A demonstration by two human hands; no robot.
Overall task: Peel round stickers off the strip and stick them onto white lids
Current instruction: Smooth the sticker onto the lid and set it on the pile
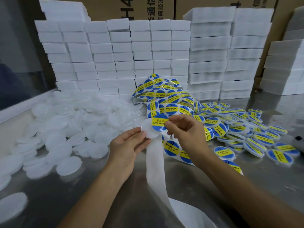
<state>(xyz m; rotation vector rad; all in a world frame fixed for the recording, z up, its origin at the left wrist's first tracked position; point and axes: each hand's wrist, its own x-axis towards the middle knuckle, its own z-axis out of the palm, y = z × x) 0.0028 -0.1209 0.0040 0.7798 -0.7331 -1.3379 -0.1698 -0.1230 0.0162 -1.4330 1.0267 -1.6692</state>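
My left hand (pixel 127 145) holds a round white lid (pixel 147 130) by its lower edge, tilted toward me above the table. My right hand (pixel 185 129) pinches a round blue and yellow sticker (pixel 159 122) at its right edge, and the sticker overlaps the lid's upper right part. The sticker strip (pixel 171 148) runs under my right wrist, with its bare white backing (pixel 156 175) trailing toward me. More of the strip lies bunched in a heap (pixel 166 94) behind my hands.
Plain white lids (pixel 65 129) are piled on the left of the steel table (pixel 115 203). Lids with stickers (pixel 243 129) are piled on the right. Stacked white foam blocks (pixel 131 55) and cardboard boxes (pixel 148 7) wall off the back.
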